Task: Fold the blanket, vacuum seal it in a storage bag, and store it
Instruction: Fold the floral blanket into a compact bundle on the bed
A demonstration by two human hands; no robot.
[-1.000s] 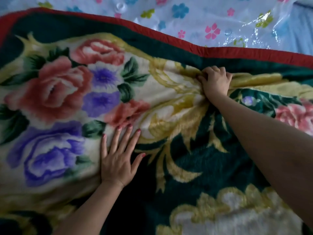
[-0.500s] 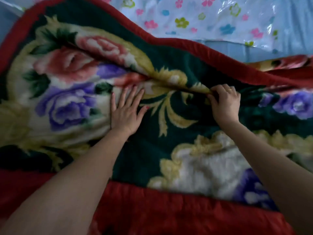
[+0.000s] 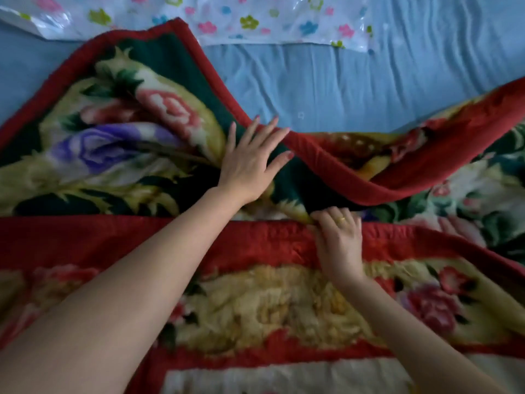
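A thick plush blanket (image 3: 119,143) with a dark green ground, pink and purple roses and a red border lies across the bed, its far edge pulled back toward me in a fold. My left hand (image 3: 251,163) lies flat with spread fingers on the green part near the red edge. My right hand (image 3: 336,237) pinches a bunch of the blanket's upper layer just above the near red band. A clear storage bag (image 3: 255,21) printed with coloured flowers lies flat at the far side of the bed.
The blue bed sheet (image 3: 355,81) is bare and wrinkled between the blanket's folded edge and the bag. Another part of the blanket (image 3: 468,132) rises at the right. Blanket covers the whole near side.
My right hand has dragged the gripped blanket toward me, so the far red edge has slid off the bag and bared the blue sheet. My left hand stays flat on the blanket.
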